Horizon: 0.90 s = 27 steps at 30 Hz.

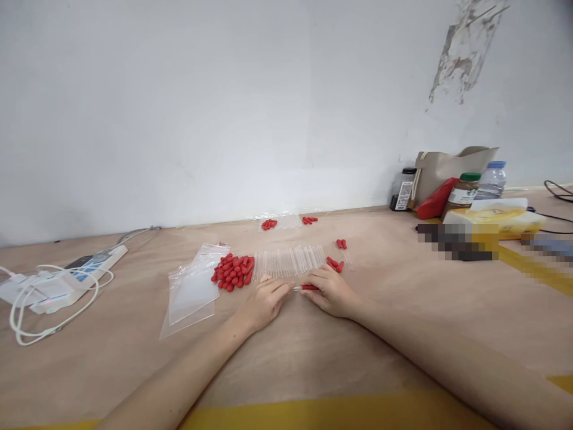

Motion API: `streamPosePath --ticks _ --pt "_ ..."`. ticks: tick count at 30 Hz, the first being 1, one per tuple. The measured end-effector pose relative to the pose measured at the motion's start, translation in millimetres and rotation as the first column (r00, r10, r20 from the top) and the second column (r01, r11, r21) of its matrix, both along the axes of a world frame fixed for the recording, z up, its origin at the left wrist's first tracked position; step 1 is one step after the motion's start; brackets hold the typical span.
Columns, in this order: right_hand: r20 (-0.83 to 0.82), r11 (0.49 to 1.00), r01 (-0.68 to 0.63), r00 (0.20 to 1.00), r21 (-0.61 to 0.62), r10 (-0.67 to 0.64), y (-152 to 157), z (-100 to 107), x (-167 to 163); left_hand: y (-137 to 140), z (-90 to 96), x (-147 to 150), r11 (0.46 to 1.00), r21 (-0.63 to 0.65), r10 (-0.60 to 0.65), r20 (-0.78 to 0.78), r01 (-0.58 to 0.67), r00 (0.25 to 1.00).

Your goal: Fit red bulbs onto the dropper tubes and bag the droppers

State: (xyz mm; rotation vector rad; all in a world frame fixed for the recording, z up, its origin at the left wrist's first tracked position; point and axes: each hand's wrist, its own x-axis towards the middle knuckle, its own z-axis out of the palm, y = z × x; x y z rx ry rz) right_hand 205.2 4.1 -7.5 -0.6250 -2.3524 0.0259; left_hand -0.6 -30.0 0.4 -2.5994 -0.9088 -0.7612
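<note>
Between the hands, the right hand (332, 292) pinches a red dropper bulb (310, 287), clear tube (296, 288) at its left; whether the left hand (267, 298) pinches too, I cannot tell. Bulb probably soft, light; tube likely fragile, best held near the bulb.

red bulb (308, 287): partly hidden by right fingers (323, 275) | dark item (454, 243): pixelated

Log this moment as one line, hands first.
right hand: holds red bulb | left hand: beside clear tip, contact unclear | nearby: clear tubes, red bulb pile
</note>
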Motion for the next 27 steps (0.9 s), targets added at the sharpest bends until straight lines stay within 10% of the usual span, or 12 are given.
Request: streamPosePath --ticks 12,20,27 --pt "-0.084 0.978 -0.107 0.992 -0.179 0.093 2.5 5.6 -1.7 -0.4 -1.3 4.4 0.993 -0.110 0.047 0.045 -0.042 0.998" --pt "-0.663 0.682 -0.418 0.737 -0.601 -0.133 1.0 11.1 -11.2 -8.9 3.8 6.8 0.971 -0.240 0.053 0.234 0.005 0.971" --pt "-0.491 0.746 0.034 0.733 -0.665 -0.471 64.2 43.9 34.3 -1.0 1.4 -2.8 0.968 -0.215 0.191 0.300 -0.129 0.935"
